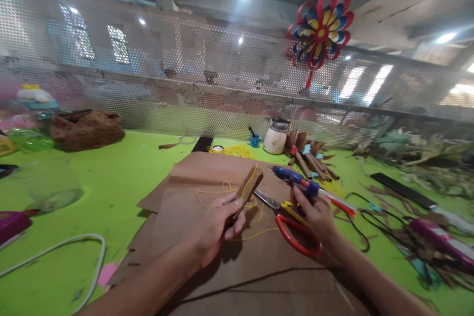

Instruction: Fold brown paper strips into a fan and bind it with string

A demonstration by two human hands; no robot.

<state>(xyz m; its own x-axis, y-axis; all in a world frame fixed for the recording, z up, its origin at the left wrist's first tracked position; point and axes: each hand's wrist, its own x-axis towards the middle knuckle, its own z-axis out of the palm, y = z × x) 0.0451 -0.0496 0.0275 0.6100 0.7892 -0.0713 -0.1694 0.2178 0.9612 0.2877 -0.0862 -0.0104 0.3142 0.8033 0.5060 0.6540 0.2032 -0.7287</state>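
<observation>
My left hand (225,217) is closed round a folded strip of brown paper (247,191) that points up and away from me. A thin yellow thread (229,188) runs along the strip and loops onto the paper below. In my right hand (314,212) is a blue hot glue gun (296,178), its nozzle turned left toward the strip's top end but apart from it. A clear glue stick shows at its back. Red-handled scissors (292,237) lie on the brown paper sheets (192,182) between my hands, the blades partly behind the left hand's strip.
Rolled brown paper pieces (307,160) and a white jug (276,136) stand at the back. To the right are black cables (365,217), a black-handled tool (403,190) and dried leaves (422,153). A white cord (99,256) curves at left, near a brown cloth bag (87,129).
</observation>
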